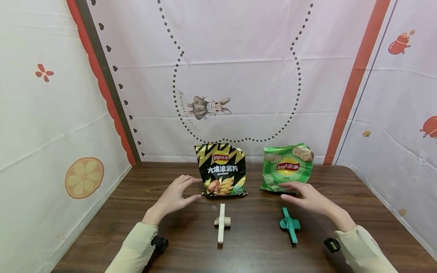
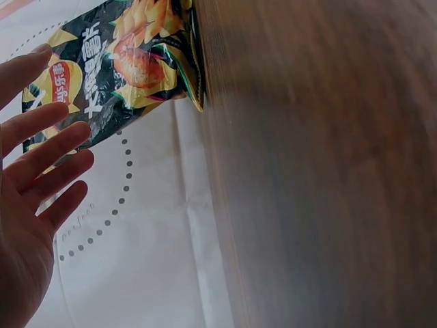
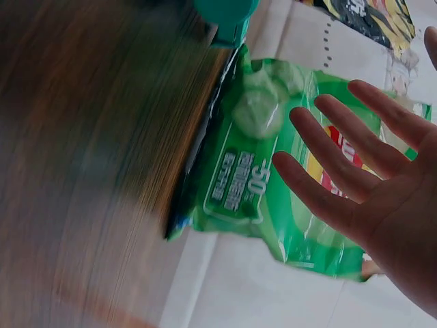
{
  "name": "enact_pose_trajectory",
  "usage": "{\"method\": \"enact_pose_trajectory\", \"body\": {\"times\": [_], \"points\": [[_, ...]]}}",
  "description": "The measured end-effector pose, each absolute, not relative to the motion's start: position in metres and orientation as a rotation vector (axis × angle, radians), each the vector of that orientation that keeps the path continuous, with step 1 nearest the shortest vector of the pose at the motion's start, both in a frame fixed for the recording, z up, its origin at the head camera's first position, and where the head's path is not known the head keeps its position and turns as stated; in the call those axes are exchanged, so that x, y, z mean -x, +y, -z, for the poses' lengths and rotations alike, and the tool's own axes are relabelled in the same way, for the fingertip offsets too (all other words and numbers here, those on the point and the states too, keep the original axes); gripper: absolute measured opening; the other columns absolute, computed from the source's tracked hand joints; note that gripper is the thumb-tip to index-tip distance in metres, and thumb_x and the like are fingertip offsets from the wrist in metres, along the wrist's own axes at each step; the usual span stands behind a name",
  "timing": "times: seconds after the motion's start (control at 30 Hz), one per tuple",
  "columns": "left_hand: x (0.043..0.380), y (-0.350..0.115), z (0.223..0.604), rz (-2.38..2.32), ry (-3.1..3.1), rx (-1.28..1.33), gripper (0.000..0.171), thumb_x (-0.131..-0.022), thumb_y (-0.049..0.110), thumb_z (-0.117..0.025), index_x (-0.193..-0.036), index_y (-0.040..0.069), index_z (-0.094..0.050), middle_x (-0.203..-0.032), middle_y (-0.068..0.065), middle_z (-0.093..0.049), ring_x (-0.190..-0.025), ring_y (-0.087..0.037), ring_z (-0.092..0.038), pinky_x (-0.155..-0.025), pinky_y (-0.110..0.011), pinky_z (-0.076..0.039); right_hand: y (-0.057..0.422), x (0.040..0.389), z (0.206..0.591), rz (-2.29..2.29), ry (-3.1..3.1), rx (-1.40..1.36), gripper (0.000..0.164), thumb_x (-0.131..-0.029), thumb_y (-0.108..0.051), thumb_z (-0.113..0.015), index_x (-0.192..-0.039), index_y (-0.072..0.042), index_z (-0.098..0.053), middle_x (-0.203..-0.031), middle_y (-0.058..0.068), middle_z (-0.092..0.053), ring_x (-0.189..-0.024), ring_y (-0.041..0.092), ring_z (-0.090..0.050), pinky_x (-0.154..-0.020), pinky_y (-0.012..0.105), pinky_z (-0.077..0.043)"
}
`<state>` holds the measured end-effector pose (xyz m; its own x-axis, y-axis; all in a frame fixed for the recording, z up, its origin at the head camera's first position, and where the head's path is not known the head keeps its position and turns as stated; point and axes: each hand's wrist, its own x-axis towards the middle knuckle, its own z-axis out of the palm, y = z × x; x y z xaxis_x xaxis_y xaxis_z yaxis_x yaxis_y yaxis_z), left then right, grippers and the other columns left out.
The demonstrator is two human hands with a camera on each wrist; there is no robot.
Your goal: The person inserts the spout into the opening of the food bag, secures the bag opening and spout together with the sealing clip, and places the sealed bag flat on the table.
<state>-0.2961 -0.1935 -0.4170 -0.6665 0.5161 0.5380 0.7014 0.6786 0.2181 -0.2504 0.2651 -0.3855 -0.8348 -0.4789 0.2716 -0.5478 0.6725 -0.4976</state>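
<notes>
Left hand [image 1: 175, 196] and right hand [image 1: 308, 198] spread loosely, grasping nothing; at the far side, the black-and-yellow foil chip bag [image 1: 222, 170] stands left of the green foil chip bag [image 1: 288, 167]; a stray fingertip could topple either; a low wrist could skew the nearer cream plastic bar-clip [image 1: 221, 223] or teal plastic bar-clip [image 1: 290, 225].

So the black chip bag [image 1: 221, 170] has got jagged yellow streaks up top, white lettering and a red-and-yellow logo, while the green chip bag [image 1: 288, 163] mixes lighter and darker greens with pretty much that same logo. There's an off-white clip [image 1: 221, 223] and a teal clip [image 1: 290, 225] too. Worktop [image 1: 252, 252] is dark brown woodgrain, sleeves [image 1: 134, 246] are pale cream, and the white cloth [image 1: 235, 76] has dark dotted lines, little dark hearts, red and grey bands plus an orange citrus slice [image 1: 84, 178].
</notes>
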Motion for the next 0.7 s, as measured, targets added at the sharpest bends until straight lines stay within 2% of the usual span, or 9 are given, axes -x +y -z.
{"method": "enact_pose_trajectory", "body": {"times": [0.33, 0.7], "points": [[0.293, -0.184, 0.414, 0.605, -2.495, 0.952, 0.050, -0.081, 0.040, -0.074, -0.125, 0.020, -0.061, -0.118, 0.007, -0.059, -0.114, -0.017, -0.053, -0.097, -0.045, -0.043, 0.245, 0.255, 0.386, -0.939, -2.794, -0.941, 0.046, -0.095, -0.034, -0.057, -0.131, -0.007, -0.054, -0.129, 0.011, -0.059, -0.111, 0.031, -0.060, -0.089, 0.052, -0.048], [0.296, -0.173, 0.415, 0.592, -2.493, 1.013, 0.055, -0.084, 0.055, -0.063, -0.126, 0.020, -0.060, -0.119, 0.006, -0.058, -0.112, -0.015, -0.053, -0.096, -0.042, -0.045, 0.223, 0.257, 0.384, -0.926, -2.816, -1.034, 0.047, -0.095, -0.039, -0.055, -0.132, -0.009, -0.053, -0.130, 0.011, -0.058, -0.112, 0.032, -0.060, -0.091, 0.050, -0.047]]}}
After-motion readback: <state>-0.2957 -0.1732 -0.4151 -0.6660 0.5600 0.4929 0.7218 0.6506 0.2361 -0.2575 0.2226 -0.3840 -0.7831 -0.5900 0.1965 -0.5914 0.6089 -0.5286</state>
